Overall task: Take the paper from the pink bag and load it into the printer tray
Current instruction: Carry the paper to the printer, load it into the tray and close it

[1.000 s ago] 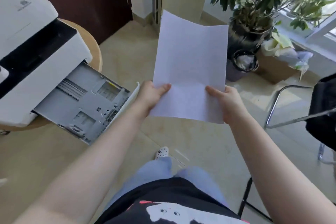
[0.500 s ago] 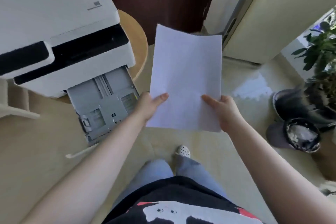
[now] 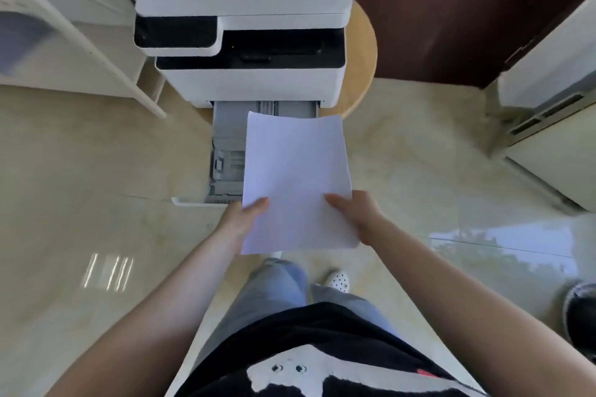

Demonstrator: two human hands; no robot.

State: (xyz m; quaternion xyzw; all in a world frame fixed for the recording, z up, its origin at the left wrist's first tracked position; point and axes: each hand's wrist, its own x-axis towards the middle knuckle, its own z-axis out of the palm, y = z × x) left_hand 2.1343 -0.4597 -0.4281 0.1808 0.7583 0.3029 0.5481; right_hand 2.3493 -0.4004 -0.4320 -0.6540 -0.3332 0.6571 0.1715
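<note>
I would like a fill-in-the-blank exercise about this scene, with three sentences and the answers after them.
1. The paper is held by ____ hands, the left hand and the right hand.
2. The printer tray is pulled ____.
3. The printer stands on a round ____ table.

Missing words: both; out; wooden

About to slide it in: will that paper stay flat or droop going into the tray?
The paper, held only at its near edge by left hand and right hand, looks thin, so its far edge probably sags. It likely weighs little and may catch the tray guides.
</note>
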